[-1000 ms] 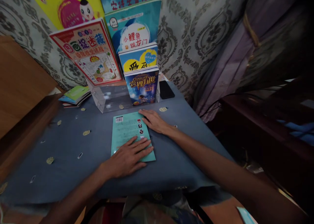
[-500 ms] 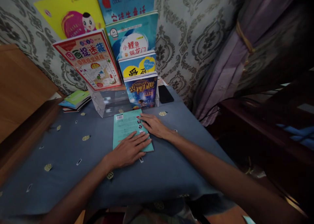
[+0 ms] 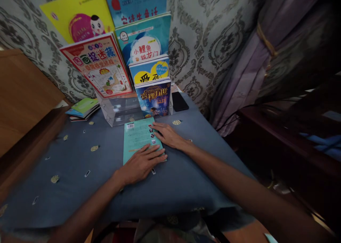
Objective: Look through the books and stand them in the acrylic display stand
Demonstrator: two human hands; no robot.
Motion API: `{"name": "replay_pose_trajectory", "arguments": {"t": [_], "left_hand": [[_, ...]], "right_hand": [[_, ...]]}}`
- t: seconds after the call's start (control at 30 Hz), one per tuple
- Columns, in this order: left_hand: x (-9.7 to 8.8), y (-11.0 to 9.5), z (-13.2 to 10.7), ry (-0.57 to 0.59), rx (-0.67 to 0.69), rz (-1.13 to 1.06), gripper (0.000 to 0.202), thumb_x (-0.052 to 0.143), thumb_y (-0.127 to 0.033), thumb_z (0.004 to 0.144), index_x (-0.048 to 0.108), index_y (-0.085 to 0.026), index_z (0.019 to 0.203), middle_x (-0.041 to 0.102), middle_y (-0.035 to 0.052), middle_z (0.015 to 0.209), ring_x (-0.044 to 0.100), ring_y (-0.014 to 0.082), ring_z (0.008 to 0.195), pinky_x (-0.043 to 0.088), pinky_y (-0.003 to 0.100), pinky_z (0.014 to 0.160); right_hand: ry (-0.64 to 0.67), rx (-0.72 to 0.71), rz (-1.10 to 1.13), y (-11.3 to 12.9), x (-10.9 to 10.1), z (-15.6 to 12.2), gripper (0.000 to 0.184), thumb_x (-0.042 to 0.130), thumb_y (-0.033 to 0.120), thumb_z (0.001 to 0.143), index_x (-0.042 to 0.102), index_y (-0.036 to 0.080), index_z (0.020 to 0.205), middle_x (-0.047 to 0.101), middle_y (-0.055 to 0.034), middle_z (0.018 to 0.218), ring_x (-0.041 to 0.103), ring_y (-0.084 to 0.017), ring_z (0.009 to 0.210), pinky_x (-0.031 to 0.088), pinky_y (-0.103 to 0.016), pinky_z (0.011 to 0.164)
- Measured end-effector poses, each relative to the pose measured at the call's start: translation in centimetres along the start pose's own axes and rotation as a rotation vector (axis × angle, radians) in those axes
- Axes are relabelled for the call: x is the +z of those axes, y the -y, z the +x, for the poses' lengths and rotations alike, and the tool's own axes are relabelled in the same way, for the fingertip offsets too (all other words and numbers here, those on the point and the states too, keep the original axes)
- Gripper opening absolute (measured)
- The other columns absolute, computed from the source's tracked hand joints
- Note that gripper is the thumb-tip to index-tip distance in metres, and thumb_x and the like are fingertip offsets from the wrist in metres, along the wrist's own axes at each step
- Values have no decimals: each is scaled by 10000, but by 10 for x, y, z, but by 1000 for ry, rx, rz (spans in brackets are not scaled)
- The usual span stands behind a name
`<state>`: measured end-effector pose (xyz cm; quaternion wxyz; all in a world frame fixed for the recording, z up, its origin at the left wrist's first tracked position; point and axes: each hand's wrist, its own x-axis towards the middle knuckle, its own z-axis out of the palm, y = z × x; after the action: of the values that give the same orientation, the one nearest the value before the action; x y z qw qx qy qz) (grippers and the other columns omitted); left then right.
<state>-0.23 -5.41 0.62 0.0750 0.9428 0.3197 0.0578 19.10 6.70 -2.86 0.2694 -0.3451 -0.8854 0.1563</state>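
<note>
A thin teal book (image 3: 137,137) lies back cover up on the blue tablecloth (image 3: 80,172), a barcode at its far left corner. My left hand (image 3: 141,164) rests flat on the book's near end, fingers stretched out and pointing right. At the book's right edge my right hand (image 3: 167,134) lies open, fingertips touching the cover. Just beyond the book stands a clear tiered rack (image 3: 121,108) of upright children's books; a dark blue one (image 3: 156,97) is in front.
A black phone (image 3: 180,101) lies right of the rack. A small stack of thin books (image 3: 82,108) sits at the far left by a wooden board (image 3: 23,97). Patterned wallpaper is behind, a purple curtain (image 3: 253,58) to the right.
The teal book has slid away from me towards the rack, with both hands riding on it. My view has tilted up slightly.
</note>
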Motion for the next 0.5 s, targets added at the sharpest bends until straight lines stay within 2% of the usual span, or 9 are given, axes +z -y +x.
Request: {"name": "replay_pose_trajectory", "arguments": {"t": [0.13, 0.23, 0.33, 0.5], "left_hand": [[-6, -1, -2, 11, 0, -80, 449, 319, -312, 1070, 407, -321, 1509, 441, -3, 1567, 305, 176, 1506, 242, 470, 1262], [-9, 14, -4, 6, -41, -131, 451, 343, -389, 1064, 421, -319, 1502, 433, 1, 1573, 345, 165, 1488, 248, 449, 1262], [-10, 48, -8, -54, -146, -146, 464, 321, -417, 1062, 431, -310, 1500, 431, 12, 1574, 347, 182, 1488, 255, 474, 1253], [-10, 122, -18, -225, -348, -162, 551, 289, -512, 1035, 528, -212, 1432, 491, 73, 1531, 415, 228, 1453, 297, 498, 1227]], "right_hand": [[7, -12, 2, -3, 2, 0, 420, 461, 278, 992, 601, 139, 1363, 569, -160, 1455, 520, -271, 1369, 421, -492, 1133], [-2, -9, 2, -4, 3, -1, 419, 471, 281, 988, 596, 179, 1375, 563, -135, 1466, 520, -267, 1369, 426, -501, 1129], [-6, -6, -2, -4, 3, -1, 416, 479, 277, 983, 598, 208, 1376, 570, -116, 1463, 525, -264, 1364, 429, -502, 1129], [7, -1, 2, -3, 2, 0, 428, 470, 267, 981, 597, 145, 1371, 562, -159, 1462, 532, -275, 1355, 426, -490, 1130]]}}
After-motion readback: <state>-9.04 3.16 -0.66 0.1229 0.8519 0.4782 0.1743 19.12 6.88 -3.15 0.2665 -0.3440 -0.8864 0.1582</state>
